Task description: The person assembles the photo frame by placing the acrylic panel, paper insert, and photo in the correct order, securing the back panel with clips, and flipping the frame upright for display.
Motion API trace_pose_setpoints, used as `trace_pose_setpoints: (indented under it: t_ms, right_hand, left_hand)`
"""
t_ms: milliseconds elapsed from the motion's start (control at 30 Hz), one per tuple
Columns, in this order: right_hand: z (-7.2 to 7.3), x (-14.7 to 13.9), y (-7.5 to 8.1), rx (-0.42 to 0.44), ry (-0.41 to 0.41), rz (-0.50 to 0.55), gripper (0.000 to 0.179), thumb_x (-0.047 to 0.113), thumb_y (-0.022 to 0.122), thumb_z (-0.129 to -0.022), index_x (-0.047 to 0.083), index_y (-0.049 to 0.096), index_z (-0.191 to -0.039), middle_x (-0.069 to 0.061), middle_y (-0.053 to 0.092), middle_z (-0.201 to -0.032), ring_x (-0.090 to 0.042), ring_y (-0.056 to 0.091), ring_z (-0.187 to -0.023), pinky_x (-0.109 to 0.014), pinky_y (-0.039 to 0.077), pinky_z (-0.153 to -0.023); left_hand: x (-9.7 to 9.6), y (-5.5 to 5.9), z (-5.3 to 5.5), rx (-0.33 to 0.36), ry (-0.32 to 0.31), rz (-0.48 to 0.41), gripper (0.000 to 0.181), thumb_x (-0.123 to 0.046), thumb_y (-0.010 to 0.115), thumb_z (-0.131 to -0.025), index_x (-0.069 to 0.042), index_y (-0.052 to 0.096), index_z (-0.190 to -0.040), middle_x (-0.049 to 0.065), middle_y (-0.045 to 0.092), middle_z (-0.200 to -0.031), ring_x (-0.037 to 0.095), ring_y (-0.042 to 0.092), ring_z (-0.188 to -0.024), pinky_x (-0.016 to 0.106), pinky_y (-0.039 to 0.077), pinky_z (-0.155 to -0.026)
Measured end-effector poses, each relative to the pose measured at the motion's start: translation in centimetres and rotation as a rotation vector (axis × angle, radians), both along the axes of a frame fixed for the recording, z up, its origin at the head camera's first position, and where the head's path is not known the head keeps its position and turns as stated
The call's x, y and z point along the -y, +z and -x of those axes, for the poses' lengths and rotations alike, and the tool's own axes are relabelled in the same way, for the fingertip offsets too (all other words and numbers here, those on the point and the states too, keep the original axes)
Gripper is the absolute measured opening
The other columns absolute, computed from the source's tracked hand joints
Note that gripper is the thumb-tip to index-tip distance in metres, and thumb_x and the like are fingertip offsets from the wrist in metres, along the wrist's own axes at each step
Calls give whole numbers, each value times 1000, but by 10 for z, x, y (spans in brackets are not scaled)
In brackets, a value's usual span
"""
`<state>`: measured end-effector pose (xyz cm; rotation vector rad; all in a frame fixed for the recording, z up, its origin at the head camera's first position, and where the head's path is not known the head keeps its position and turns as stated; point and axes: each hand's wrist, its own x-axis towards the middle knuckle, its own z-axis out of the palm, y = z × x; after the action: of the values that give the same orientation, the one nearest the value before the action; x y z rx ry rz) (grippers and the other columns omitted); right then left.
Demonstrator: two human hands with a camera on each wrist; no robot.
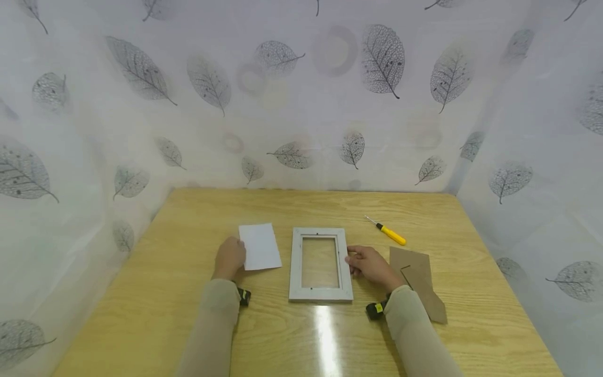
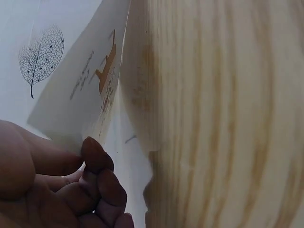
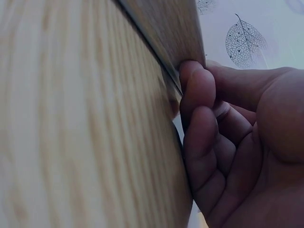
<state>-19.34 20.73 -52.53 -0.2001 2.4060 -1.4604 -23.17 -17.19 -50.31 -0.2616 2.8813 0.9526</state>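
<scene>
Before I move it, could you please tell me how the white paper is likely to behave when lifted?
The white paper is probably light, as the left hand pinches only its edge. It looks thin, so it may flex or crease; being flat, it seems unlikely to roll.

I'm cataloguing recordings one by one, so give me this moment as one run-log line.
left hand: pinches white sheet | right hand: pinches frame, right edge | right of frame: yellow-handled screwdriver, brown sheet

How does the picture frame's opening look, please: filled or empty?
Empty of any print or backing: the wooden tabletop shows through the picture frame. Whether clear glass sits there, I cannot tell.
</scene>
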Motion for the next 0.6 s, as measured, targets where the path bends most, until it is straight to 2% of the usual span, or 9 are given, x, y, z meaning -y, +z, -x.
trace_pose_setpoints:
  t_ms: [267,500,600]
  right_hand:
    - [1,-1,-1,-14,5,-3,46,15,54,-101,-6,44,-141,-6,64,-85,-18,59,-73,-33,53,-66]
    - [0,-1,-1,-20,10,-7,46,15,54,-102,-7,43,-141,-7,64,-85,-19,59,-73,-33,53,-66]
    - [1,-1,-2,-19,10,-5,46,15,54,-102,-7,43,-141,-7,64,-85,-19,59,-72,-33,53,-66]
  left_hand:
    - [4,-4,1,8,-17,-60,26,-11,39,-98,6,55,-87,18,54,-85,32,52,-79,49,44,-75]
    - [6,-5,0,6,-31,-91,32,-10,40,-96,14,56,-108,30,58,-110,44,56,-103,55,42,-91]
    - [7,-6,0,-7,-38,-109,33,-10,41,-95,15,55,-110,31,57,-112,46,54,-107,55,41,-92]
